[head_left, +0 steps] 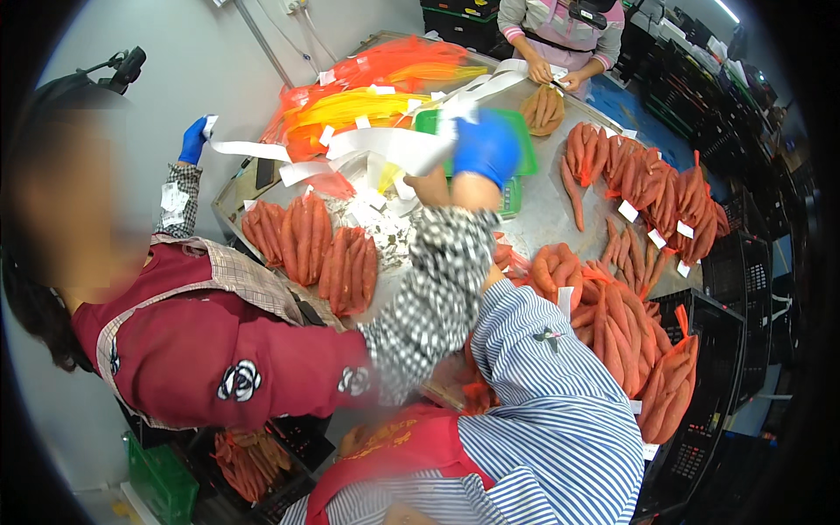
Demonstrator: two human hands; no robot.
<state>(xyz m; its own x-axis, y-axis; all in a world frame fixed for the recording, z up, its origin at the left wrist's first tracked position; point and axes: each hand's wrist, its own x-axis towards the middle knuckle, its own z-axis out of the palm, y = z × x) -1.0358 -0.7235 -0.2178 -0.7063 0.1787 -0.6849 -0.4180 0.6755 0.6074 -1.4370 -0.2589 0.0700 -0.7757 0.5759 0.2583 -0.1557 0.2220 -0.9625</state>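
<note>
Where a co-worker's black-and-white checked sleeve [429, 297] crosses the grey metal table [551, 206], hides own blue-striped sleeve's [560, 394] hand, grip impossible to tell, bagged orange carrots [621, 328] at table's right.

My striped cloth sleeve [560, 385] looks soft and matt; the metal table [551, 206] is dull grey and scuffed, the carrot bags [306, 241] glossy plastic, the label strip [254, 149] smooth white paper
</note>
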